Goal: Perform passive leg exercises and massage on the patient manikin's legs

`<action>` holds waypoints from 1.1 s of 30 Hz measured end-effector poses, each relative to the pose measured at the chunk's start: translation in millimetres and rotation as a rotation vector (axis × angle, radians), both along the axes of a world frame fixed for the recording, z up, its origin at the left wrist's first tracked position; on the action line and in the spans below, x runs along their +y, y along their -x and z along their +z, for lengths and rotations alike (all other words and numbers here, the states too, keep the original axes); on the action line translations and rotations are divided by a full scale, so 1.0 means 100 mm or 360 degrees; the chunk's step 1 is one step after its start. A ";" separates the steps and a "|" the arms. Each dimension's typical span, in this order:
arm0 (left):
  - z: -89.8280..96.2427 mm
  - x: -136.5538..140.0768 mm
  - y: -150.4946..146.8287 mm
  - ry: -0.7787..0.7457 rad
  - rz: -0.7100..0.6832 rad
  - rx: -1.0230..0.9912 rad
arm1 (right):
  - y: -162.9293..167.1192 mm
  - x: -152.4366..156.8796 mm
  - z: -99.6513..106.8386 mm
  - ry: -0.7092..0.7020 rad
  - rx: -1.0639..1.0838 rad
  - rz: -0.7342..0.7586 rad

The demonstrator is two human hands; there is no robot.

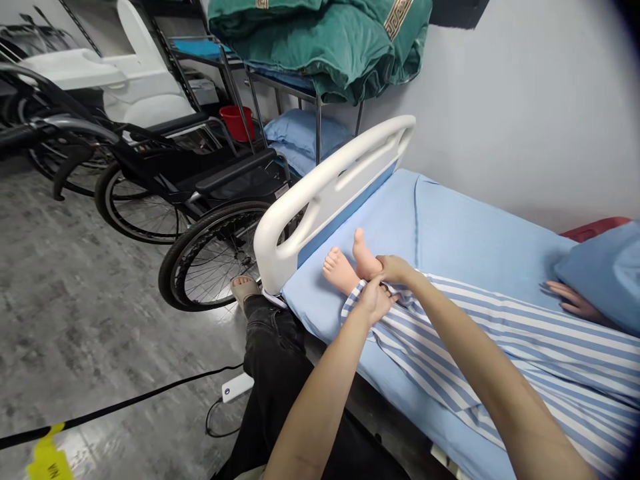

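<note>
A figure that looks like a care manikin lies on the bed in blue-and-white striped trousers [450,333]. Its two bare feet, the nearer foot [341,270] and the farther foot [365,255], point up beside the footboard. My right hand [396,270] is wrapped round the ankle of the farther foot. Close against it, my left hand [375,301] is closed on the trouser leg at the cuff, its fingers partly curled under. Both hands touch near the thumbs. The fingertips of my right hand are partly hidden.
A white footboard [330,177] closes the bed's end, with a light-blue sheet [465,227] beside it. A manikin hand [575,300] shows under a blue pillow [605,273]. Wheelchairs [215,253] stand left. A white power bank [237,387] and black cable [150,393] are near my leg.
</note>
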State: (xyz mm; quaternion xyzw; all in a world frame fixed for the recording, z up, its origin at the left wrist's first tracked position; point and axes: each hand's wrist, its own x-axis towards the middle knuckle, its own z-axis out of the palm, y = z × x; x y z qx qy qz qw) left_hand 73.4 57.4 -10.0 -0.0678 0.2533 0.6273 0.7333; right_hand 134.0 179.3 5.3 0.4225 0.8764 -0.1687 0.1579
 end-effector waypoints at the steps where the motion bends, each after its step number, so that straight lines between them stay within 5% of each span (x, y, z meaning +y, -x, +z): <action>1: 0.00 0.00 0.00 0.0024 0.0007 0.0010 | -0.01 0.00 0.02 -0.0017 0.0020 0.0003; 7: -0.01 0.01 0.01 -0.0026 -0.0033 0.0085 | -0.10 -0.04 0.32 -0.0167 0.0170 0.0049; 18: -0.08 0.01 0.01 -0.0025 -0.0051 0.0148 | -0.41 0.07 1.43 -0.0022 0.0740 -0.0108; 26: -0.07 0.00 0.03 0.0045 -0.0073 0.0093 | -0.83 0.30 2.12 -0.0148 0.0958 -0.0431; 29: -0.05 0.00 0.03 0.0026 -0.0072 0.0071 | -0.89 0.32 2.23 -0.0160 0.0996 -0.0461; 33: -0.02 -0.02 0.01 0.0043 -0.0028 0.0066 | -0.73 0.28 2.01 -0.0118 0.0923 -0.0430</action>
